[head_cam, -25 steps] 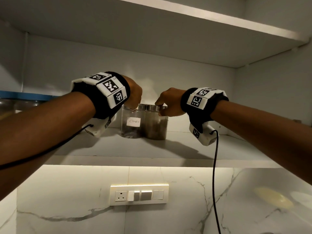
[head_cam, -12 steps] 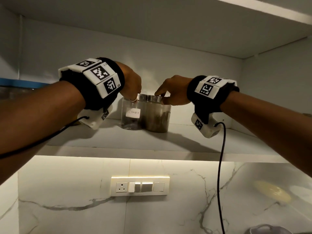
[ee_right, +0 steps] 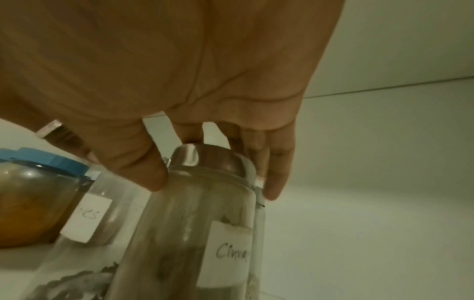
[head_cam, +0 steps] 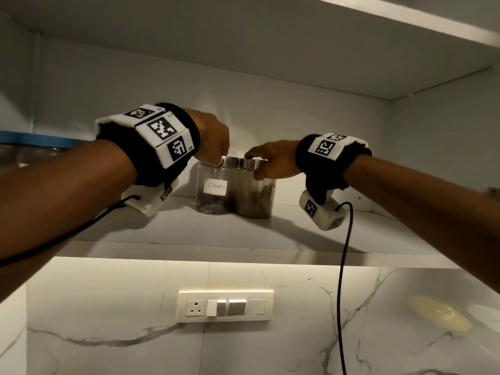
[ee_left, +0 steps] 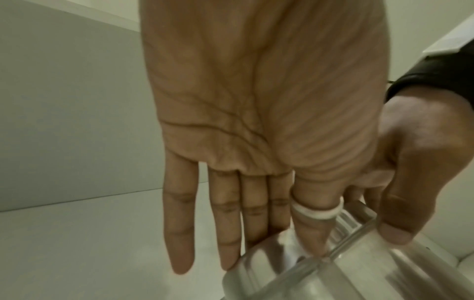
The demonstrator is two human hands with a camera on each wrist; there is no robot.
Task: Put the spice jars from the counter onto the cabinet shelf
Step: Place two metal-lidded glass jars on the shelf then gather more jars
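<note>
Two glass spice jars with metal lids stand side by side, touching, on the white cabinet shelf (head_cam: 243,234). The left one is the cloves jar (head_cam: 213,190), the right one the cinnamon jar (head_cam: 254,196). My left hand (head_cam: 216,161) reaches down over the cloves jar (ee_left: 256,284); in the left wrist view its lid sits between nearly straight fingers (ee_left: 231,233) and the ringed thumb. My right hand (head_cam: 257,163) grips the cinnamon jar (ee_right: 205,213) at the lid, thumb on one side and curled fingers on the other. The cloves jar (ee_right: 97,213) stands just left of it.
A larger blue-lidded jar (ee_right: 33,203) with orange contents stands further left on the same shelf. To the right the shelf is bare up to the cabinet side wall (head_cam: 446,158). Another shelf board (head_cam: 270,36) lies overhead. A switch panel (head_cam: 226,305) sits on the marble wall below.
Both hands stay at the lids and the jars keep their spot on the shelf. Only the head view has shifted slightly.
</note>
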